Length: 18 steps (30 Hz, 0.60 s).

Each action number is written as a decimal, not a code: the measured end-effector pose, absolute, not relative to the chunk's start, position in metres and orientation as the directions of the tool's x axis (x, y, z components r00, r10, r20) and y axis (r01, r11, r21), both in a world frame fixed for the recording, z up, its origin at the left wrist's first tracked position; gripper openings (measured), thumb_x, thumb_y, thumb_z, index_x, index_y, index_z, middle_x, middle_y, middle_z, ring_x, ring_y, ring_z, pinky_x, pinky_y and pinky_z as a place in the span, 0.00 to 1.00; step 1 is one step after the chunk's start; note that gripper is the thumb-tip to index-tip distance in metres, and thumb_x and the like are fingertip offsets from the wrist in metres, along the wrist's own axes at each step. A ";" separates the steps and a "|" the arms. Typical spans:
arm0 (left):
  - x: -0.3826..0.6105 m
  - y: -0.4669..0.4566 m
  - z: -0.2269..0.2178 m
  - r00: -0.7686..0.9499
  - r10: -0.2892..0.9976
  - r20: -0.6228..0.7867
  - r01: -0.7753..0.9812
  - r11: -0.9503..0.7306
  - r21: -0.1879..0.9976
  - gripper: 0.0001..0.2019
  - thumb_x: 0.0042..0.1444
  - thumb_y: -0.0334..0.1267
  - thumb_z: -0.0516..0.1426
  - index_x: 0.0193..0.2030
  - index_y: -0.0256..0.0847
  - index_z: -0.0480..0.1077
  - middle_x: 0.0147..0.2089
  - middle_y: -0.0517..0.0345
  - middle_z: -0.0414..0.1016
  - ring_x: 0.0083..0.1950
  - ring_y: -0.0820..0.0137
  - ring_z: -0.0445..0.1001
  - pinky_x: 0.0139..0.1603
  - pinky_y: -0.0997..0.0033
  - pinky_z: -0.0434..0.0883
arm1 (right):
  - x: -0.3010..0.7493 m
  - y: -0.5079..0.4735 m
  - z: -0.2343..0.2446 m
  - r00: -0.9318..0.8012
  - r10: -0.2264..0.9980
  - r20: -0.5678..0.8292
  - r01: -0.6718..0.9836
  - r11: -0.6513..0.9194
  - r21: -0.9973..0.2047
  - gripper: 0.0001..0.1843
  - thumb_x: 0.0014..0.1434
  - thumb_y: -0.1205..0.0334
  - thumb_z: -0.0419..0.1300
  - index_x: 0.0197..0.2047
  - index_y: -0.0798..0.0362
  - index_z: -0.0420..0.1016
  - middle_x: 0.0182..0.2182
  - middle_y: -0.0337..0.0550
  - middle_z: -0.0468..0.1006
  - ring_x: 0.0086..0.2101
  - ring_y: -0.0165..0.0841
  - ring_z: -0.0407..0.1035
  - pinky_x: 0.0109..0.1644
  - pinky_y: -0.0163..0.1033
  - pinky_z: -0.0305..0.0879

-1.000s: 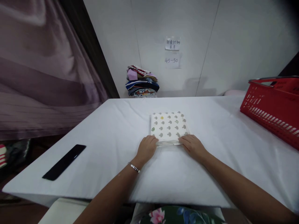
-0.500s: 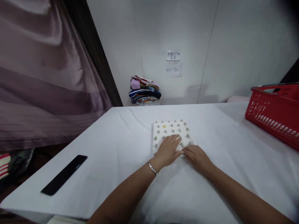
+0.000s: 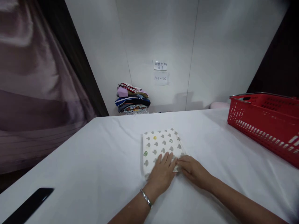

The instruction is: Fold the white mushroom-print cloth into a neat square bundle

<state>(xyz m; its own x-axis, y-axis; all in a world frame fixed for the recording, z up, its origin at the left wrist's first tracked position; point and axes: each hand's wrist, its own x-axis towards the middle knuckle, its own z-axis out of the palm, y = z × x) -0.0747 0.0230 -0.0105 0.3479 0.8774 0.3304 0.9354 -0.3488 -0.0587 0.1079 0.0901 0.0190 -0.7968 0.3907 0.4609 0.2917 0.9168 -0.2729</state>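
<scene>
A folded white cloth [image 3: 161,146] printed with grey mushroom shapes lies on the white-covered table. My left hand [image 3: 163,171], a silver bracelet at its wrist, lies flat over the near edge of the cloth with fingers stretched out. Beside it, my right hand [image 3: 192,168] has its fingers pressed together on the near right corner of the cloth. The right fingertips almost meet the left hand, and the bit of fabric under them is partly hidden.
A red plastic basket [image 3: 263,124] stands on the right of the table [image 3: 93,155]. At the far edge is a stack of folded clothes [image 3: 133,101], against a wall with paper notes [image 3: 161,77]. A flat black object [image 3: 32,203] lies front left; a mauve curtain [image 3: 35,93] hangs at left.
The view has shifted, so the table scene sits lower and further left. My left hand has slid back from the middle of the cloth to its near edge. My right hand stays at the corner.
</scene>
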 end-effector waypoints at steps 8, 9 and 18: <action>-0.072 0.026 -0.012 0.311 0.894 0.324 0.945 -0.327 -0.003 0.24 0.61 0.46 0.47 0.63 0.45 0.53 0.65 0.49 0.56 0.66 0.58 0.51 0.63 0.48 0.54 | 0.057 0.155 0.019 -0.728 0.594 0.343 0.538 0.805 -0.252 0.29 0.59 0.54 0.53 0.62 0.54 0.57 0.62 0.57 0.54 0.62 0.45 0.45 0.59 0.56 0.52; -0.072 0.025 -0.012 0.305 0.897 0.320 0.947 -0.322 0.001 0.24 0.61 0.46 0.46 0.63 0.45 0.53 0.65 0.49 0.55 0.66 0.59 0.51 0.63 0.48 0.54 | 0.054 0.166 0.010 -0.692 0.674 0.260 0.625 0.739 -0.253 0.30 0.60 0.51 0.52 0.62 0.56 0.57 0.62 0.59 0.55 0.62 0.47 0.45 0.58 0.58 0.52; -0.070 0.022 -0.012 0.282 0.911 0.300 0.951 -0.307 0.038 0.23 0.62 0.47 0.43 0.63 0.45 0.54 0.66 0.51 0.54 0.67 0.59 0.50 0.64 0.48 0.52 | 0.057 0.196 -0.020 -0.657 0.736 0.166 0.721 0.677 -0.147 0.31 0.62 0.45 0.44 0.61 0.56 0.57 0.63 0.56 0.54 0.62 0.47 0.45 0.57 0.59 0.50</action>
